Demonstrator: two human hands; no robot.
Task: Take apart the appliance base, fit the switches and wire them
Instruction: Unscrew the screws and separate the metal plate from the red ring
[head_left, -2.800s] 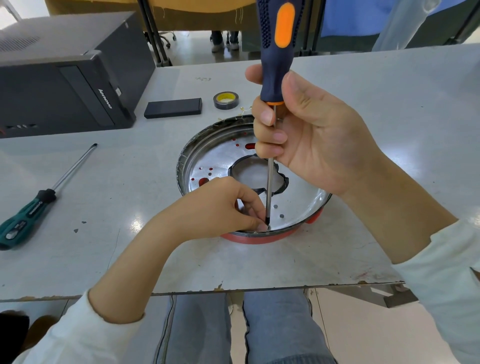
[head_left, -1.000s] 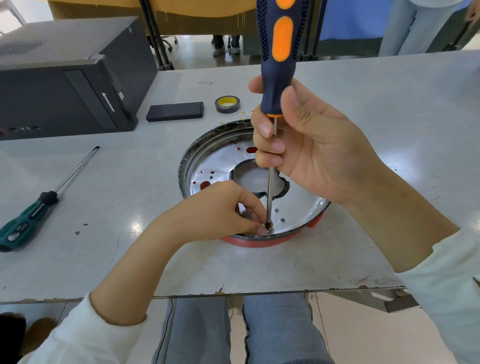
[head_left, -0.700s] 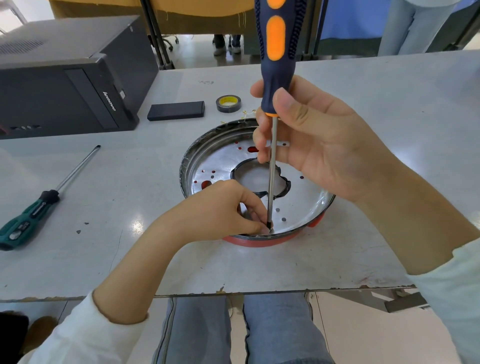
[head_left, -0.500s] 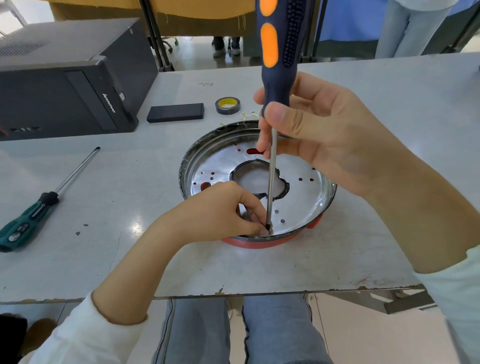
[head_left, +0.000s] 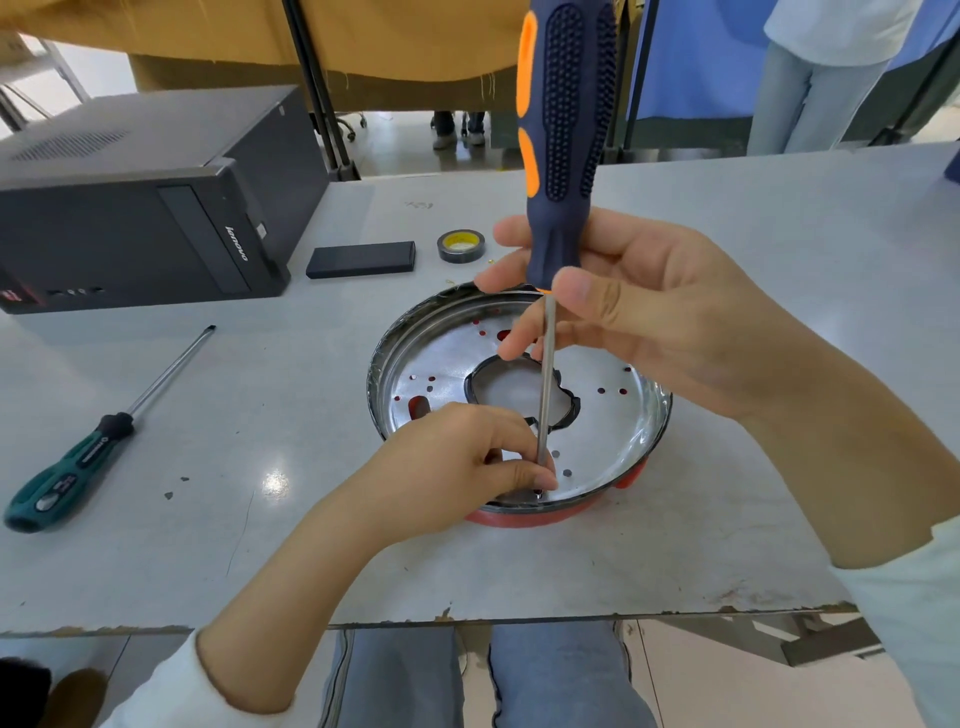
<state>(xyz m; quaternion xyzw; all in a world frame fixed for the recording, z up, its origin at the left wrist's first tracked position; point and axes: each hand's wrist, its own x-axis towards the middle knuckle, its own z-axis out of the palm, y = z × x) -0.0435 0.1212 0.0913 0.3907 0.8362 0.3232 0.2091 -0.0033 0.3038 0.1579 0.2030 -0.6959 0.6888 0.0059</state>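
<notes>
The base (head_left: 613, 415) is sitting near the surface's (head_left: 779, 234) front edge, open side up, so its near-rim fixing is reachable. The right hand (head_left: 660, 317) is gripping the screwdriver (head_left: 563, 171) at the handle's foot, fingers curled round it, holding the shaft upright. The left hand (head_left: 462, 462) is pinching at the tip, probably steadying a screw, which is hidden. A green screwdriver (head_left: 78, 457), tape (head_left: 461, 245), a black block (head_left: 361, 259) and a computer (head_left: 140, 202) are lying well apart, obstructing nothing

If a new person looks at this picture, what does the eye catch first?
First, the blue-and-orange screwdriver, standing upright in the centre, held by the right hand. Its tip meets the near rim of the shiny round appliance base, where the left hand pinches beside it. A green screwdriver lies far left.
</notes>
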